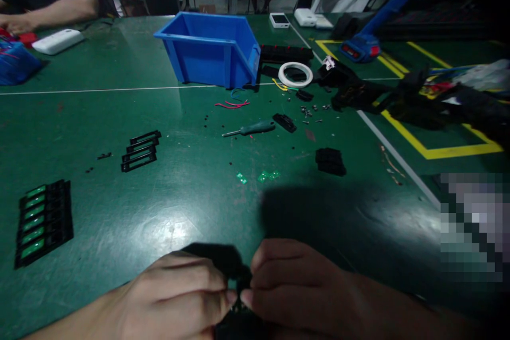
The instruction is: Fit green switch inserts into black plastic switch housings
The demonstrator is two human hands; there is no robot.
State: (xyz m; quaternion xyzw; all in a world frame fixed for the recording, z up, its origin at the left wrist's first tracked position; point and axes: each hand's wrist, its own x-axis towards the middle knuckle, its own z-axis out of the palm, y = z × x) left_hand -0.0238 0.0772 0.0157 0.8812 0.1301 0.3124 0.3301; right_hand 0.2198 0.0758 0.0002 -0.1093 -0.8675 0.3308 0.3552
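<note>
Both of the person's own hands meet at the bottom of the view, the left hand and the right hand each with thumb and fingers pinched on a small dark piece with pale greenish flecks; it sits between the thumb tips, low over the near part of the dark green tabletop, and is too hidden and dim to make out further. The likeliest trouble is a slip: with so little to hold, uneven pressure could make the piece spring away or crack, and the hands' own shadow could hide a poor fit. Anything dropped might go unnoticed among the tiny green boards with shiny faces or the loose silvery screws. A careless sweep leftward could knock the row of black holders with green inserts out of line. The near table edge is out of view, so how close the piece is to it cannot be told. Forward, there is room to move before the green boards; the low stack of black plastic parts bounds it ahead and right.
</note>
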